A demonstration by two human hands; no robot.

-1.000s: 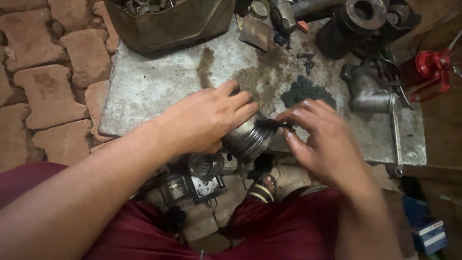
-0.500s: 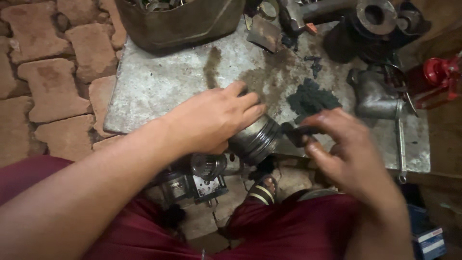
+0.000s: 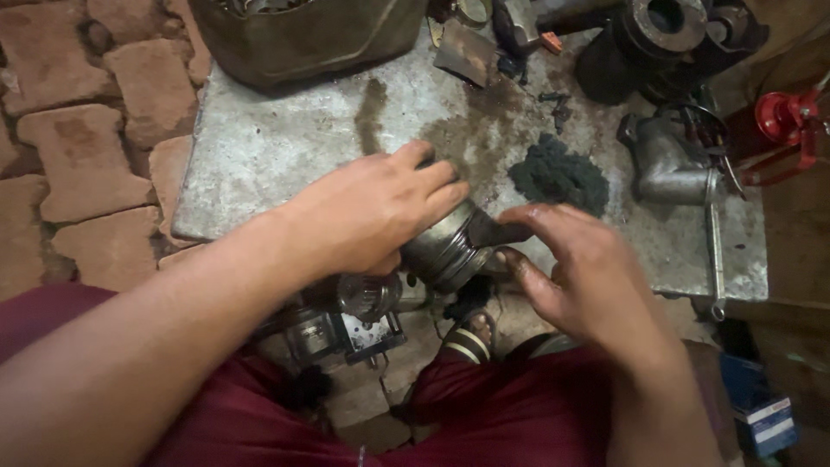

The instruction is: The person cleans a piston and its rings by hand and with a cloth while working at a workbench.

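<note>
Piston (image 3: 450,246) gripped by left hand (image 3: 372,212); right hand (image 3: 579,277) touches its end.

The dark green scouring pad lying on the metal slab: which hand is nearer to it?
Right. The right hand sits just below the dark green scouring pad; the left hand grips the grey metal cylinder, farther left.

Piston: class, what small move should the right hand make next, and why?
Probably close the right hand onto the piston: the left hand grips its body, while the right fingers only touch its open end.
</note>
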